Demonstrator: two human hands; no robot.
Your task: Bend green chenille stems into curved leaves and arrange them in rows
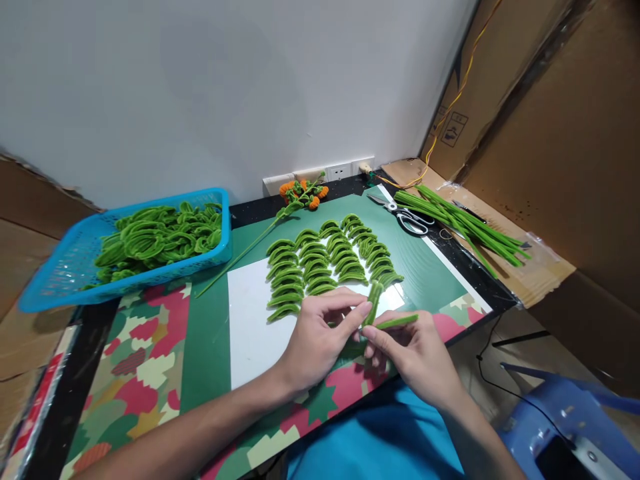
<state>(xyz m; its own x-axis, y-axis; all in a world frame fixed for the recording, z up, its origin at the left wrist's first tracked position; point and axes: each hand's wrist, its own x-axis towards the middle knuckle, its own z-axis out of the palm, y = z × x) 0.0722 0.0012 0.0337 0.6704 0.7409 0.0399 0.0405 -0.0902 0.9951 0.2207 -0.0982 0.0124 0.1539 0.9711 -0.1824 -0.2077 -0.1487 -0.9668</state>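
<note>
Near the table's front edge, my left hand pinches a bundle of green pipe cleaners between thumb and fingers. Close against it, my right hand grips the lower end of the same green stems, and one stem juts out to the right over its fingers. Both hands are closed and almost touch. Just beyond them, several curved green pipe-cleaner pieces lie in columns on a white sheet. The stem ends inside my fingers are hidden.
A blue plastic basket heaped with bent green pieces stands at left. A stem with orange flowers lies at the back. Scissors and long green pipe cleaners lie at right. A blue stool stands below the table's right side.
</note>
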